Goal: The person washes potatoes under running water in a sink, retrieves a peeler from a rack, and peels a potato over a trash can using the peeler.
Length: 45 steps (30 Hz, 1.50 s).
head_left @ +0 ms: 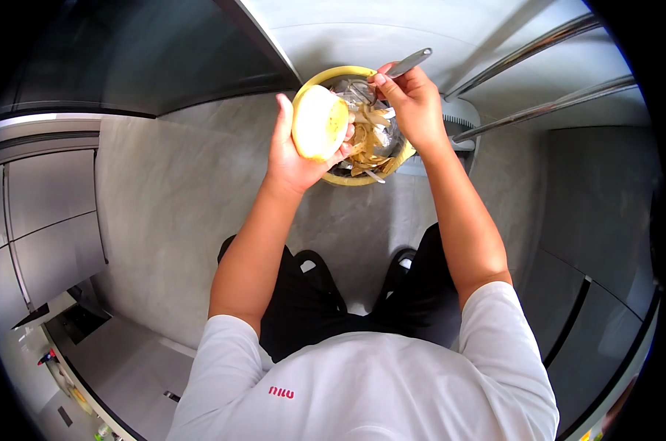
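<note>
My left hand (292, 156) is wrapped round a peeled, pale yellow potato (320, 123), its smooth face turned up. A grey-handled peeler (411, 63) is pinched in my right hand (417, 110), handle pointing up and away; its blade end is hard to make out behind my fingers. Both hands are above a yellow-rimmed waste bin (342, 180). Inside the bin, brown and pale peelings (368, 147) lie on a clear plastic liner. The peeler and the potato are apart.
Right of the bin stands a grey dustpan (462, 114) with a toothed edge, and two metal poles (546, 44) rise beside it. A dark panel (156, 59) is at the upper left. Grey cabinets (54, 213) line the left side, and my slippered feet (322, 275) are below.
</note>
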Available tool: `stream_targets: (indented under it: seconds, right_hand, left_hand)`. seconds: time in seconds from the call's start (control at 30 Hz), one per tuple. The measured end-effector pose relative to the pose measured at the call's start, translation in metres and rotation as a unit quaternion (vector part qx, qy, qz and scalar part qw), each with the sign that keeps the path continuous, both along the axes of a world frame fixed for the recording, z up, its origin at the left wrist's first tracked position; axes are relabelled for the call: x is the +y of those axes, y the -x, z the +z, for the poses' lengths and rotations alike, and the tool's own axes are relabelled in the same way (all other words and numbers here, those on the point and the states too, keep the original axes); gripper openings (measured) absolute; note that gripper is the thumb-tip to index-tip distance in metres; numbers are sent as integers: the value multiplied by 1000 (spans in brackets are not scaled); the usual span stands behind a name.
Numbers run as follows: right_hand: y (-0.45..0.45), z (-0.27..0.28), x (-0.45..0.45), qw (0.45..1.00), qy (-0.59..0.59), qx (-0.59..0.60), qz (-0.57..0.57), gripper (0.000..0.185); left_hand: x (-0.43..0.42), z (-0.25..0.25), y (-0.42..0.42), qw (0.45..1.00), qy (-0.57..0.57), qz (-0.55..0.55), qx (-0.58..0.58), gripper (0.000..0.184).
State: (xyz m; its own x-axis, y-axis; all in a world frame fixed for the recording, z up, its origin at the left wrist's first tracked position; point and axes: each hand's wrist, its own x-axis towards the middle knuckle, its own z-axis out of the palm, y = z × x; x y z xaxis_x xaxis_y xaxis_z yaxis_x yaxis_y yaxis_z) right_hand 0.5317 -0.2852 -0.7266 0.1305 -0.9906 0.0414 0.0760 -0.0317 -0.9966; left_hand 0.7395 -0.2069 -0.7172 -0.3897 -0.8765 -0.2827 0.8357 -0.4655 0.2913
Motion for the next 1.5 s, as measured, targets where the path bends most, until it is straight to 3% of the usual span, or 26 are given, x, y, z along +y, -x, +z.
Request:
stream_targets:
  seconds: [0.03, 0.17, 0.33, 0.43, 0.57, 0.67, 0.77, 0.9, 1.0, 1.1, 1.2, 1.3, 1.37, 1.5]
  right_hand:
    - [-2, 2, 2, 1000, 7, -17, -5, 14]
    - [-5, 17, 12, 988, -42, -137, 63, 13]
    - [-18, 23, 30, 966, -48, -148, 205, 10]
    - [-23, 22, 35, 961, -69, -146, 223, 9]
    - [-18, 12, 27, 957, -73, -162, 230, 9]
    - [-12, 10, 17, 969, -84, -164, 162, 10]
    - [2, -4, -1, 970, -115, -184, 110, 9]
    - [5, -26, -12, 987, -117, -97, 46, 9]
    - [7, -19, -11, 994, 6, 106, -6, 11]
    - [5, -7, -1, 987, 90, 134, -20, 13]
    - [-1, 3, 3, 997, 30, -61, 47, 12]
    - [-7, 18, 17, 972, -63, -179, 142, 11]
    - [-14, 13, 22, 958, -60, -173, 222, 13]
    - [-13, 0, 16, 954, -60, -176, 236, 12]
  left_hand:
    - [-2, -3, -3, 999, -5, -19, 42, 61]
    - [-8, -3, -2, 999, -15, -4, -34, 60]
    - [-11, 3, 13, 995, -72, 59, -47, 54]
    - [-13, -9, 12, 998, -36, 40, -41, 50]
    - [-14, -14, 13, 997, -57, 43, -44, 54]
    - [-13, -6, 17, 993, -73, 43, -87, 57]
    - [-9, -6, 17, 990, -21, 41, -132, 60]
    - [-8, 1, 9, 992, -21, 41, -119, 59]
    - [-9, 2, -4, 995, -11, 31, -89, 58]
    - [-10, 1, -8, 993, -33, 54, -97, 55]
    - [-12, 5, -7, 991, -72, 80, -76, 55]
    - [-13, 0, -7, 993, -83, 61, -57, 56]
    - [-15, -15, -9, 998, -53, 37, -25, 58]
    - [-10, -12, -1, 998, -56, 18, -11, 60]
